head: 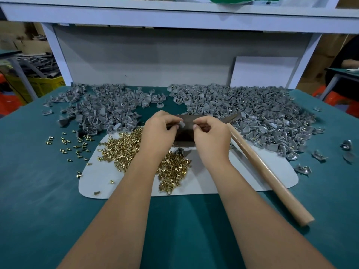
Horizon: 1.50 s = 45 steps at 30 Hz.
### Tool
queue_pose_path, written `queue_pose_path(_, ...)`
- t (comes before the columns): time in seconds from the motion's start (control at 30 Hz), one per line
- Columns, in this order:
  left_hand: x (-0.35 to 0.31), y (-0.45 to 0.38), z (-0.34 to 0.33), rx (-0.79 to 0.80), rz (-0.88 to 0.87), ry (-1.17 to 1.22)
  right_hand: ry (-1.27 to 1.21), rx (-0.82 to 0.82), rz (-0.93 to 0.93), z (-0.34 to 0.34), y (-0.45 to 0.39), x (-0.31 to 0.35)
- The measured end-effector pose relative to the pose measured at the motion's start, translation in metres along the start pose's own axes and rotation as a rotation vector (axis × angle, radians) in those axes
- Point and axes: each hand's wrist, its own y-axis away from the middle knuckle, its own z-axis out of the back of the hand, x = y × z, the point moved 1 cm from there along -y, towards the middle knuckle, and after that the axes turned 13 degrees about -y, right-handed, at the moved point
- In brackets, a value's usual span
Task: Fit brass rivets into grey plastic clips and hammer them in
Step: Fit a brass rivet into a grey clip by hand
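I see the left hand [158, 131] pinching a grey clip [182, 124] over the dark block [184, 133]. Right hand [210, 133]: fingers curled, contents unclear. Rivets [124, 148] heaped beneath the left wrist; hammer [268, 171] just right of the right hand.

Small assembly workshop: green-topped bench [38, 191], heaps of grey clips [252, 113], loose brass rivets [124, 150], hammer [268, 171], parts crates [44, 84].

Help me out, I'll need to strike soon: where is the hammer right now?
In the head view the hammer lies untouched on the table's right side, its wooden handle slanting across the pale mat beside the right hand, head against the right-hand clip pile.
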Motion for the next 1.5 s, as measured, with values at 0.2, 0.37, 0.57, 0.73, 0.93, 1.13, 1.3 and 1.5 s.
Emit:
queue_pose_path(0.2,0.003,0.001,0.000,-0.004,0.020,-0.012,0.006,-0.002,0.006,0.001,-0.001,-0.002)
queue_pose_path(0.37,0.006,0.001,0.001,-0.005,0.059,-0.056,0.053,-0.012,0.021,0.002,0.000,-0.001)
queue_pose_path(0.57,0.003,0.003,-0.001,-0.009,0.081,-0.045,0.077,-0.144,0.054,0.009,-0.005,-0.001)
queue_pose_path(0.73,0.003,0.000,-0.001,-0.044,0.178,0.050,-0.028,-0.113,0.020,0.011,-0.006,-0.001)
queue_pose_path(0.93,0.000,0.006,0.002,-0.061,0.193,-0.073,0.025,-0.079,0.032,0.007,-0.002,0.003)
queue_pose_path(1.13,0.004,0.005,0.004,-0.004,0.107,-0.033,0.117,-0.060,0.081,0.004,0.005,0.006)
queue_pose_path(1.3,0.005,0.002,0.006,0.163,0.032,0.076,0.113,-0.029,0.136,0.006,0.000,0.006)
queue_pose_path(1.5,0.004,0.003,0.009,0.202,0.044,0.180,0.026,0.054,0.119,0.005,-0.005,0.002)
